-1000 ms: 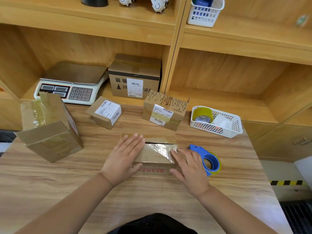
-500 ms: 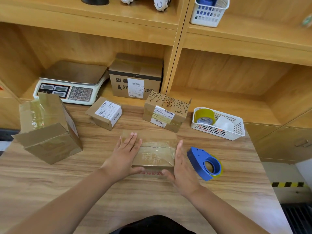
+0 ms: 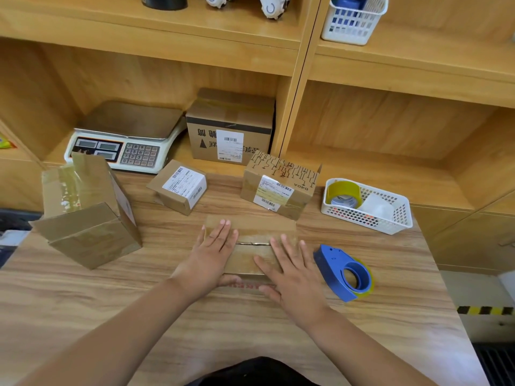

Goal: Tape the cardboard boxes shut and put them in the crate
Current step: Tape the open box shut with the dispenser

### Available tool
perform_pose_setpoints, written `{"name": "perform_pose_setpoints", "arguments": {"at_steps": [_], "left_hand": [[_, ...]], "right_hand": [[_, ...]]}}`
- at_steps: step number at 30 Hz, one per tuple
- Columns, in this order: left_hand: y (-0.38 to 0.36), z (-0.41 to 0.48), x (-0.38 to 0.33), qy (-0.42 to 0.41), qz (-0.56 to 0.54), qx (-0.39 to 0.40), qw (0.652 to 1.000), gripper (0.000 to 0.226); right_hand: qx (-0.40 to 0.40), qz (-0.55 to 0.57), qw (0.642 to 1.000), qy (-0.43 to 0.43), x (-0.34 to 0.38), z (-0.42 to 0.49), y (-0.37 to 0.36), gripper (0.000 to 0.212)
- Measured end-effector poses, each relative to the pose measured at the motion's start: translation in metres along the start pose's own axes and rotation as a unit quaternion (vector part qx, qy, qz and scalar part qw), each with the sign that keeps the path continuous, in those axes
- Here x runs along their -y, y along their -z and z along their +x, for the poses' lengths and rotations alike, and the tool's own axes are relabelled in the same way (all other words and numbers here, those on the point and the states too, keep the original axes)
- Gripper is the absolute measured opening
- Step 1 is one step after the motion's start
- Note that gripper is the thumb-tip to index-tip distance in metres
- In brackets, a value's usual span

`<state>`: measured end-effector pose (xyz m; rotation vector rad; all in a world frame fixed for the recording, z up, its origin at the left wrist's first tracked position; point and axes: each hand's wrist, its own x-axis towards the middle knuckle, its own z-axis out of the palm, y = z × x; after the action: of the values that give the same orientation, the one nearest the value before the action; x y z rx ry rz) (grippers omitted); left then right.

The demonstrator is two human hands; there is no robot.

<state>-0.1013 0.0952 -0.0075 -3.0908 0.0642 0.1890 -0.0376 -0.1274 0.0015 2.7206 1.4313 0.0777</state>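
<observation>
Flat brown cardboard box (image 3: 250,257) pinned on the wooden tabletop (image 3: 125,307).
Left hand (image 3: 211,254) and right hand (image 3: 292,271), grips spread flat, press its flaps shut, likely so the tape bonds.

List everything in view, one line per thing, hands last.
centre box: one, brown, middle of table
large box: one, brown, table left
small labelled box: one, brown, behind centre box, left
printed box: one, brown, behind centre box, right
shelf box: one, brown, lower shelf
scale: one, white, lower shelf, left
tape dispenser: one, blue, right of centre box
basket: one, white, table right, holds tape roll
upper basket: one, white, top shelf
left hand: one, flat on centre box
right hand: one, flat on centre box
</observation>
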Motion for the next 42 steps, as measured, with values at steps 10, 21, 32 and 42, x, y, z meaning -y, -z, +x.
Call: {"name": "perform_pose_setpoints", "arguments": {"at_steps": [10,21,32,42], "left_hand": [[0.002,0.0,-0.001,0.005,0.005,0.006,1.0,0.099],[0.004,-0.002,0.004,-0.003,-0.005,0.021,1.0,0.098],[0.006,-0.012,0.011,0.182,-0.432,-0.11,0.876,0.075],[0.014,-0.015,0.013,0.249,-0.628,-0.003,0.737,0.073]], "right_hand": [[-0.058,0.056,0.997,0.01,-0.032,-0.02,0.003,0.045],[0.004,0.191,0.972,-0.141,-0.02,-0.03,-0.005,0.085],[-0.026,0.505,0.786,-0.356,0.005,0.027,0.022,0.055],[-0.057,0.531,0.669,-0.517,0.015,0.055,0.027,0.051]]}}
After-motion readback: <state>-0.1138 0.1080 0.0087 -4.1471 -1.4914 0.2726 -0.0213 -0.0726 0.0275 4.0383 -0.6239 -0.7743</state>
